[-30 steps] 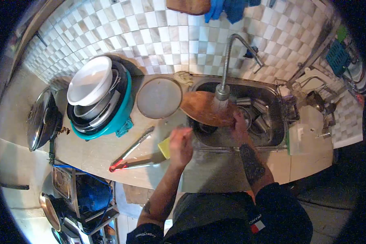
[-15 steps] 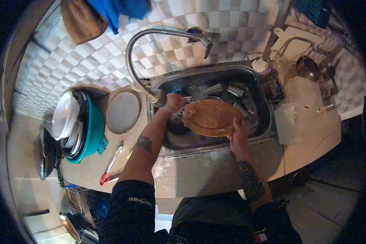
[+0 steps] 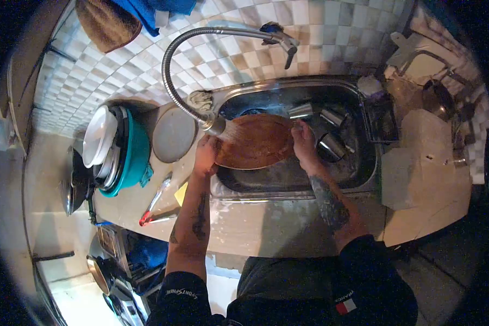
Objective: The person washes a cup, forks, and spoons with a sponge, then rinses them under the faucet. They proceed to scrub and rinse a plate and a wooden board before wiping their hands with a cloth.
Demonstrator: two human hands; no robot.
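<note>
A brown oval platter [image 3: 261, 144] is held over the sink [image 3: 277, 187] between my two hands. My left hand [image 3: 205, 155] grips its left end, with the fingers partly hidden, and my right hand [image 3: 304, 142] is closed on its right end. Water sprays from the flexible tap's head [image 3: 214, 125] onto the platter's left part. Several metal cups lie in the right of the basin, among them a tilted metal cup [image 3: 331, 146].
A teal basin [image 3: 137, 155] with stacked dishes stands on the left, beside a round grey board [image 3: 174, 135]. Red-handled tongs [image 3: 156, 202] and something yellow [image 3: 181, 193] lie on the counter. A black wire basket [image 3: 381, 119] sits at the sink's right edge.
My left hand has moved from near the tap head to the platter's left end. The platter has shifted left under the tap, and water now sprays onto it.
</note>
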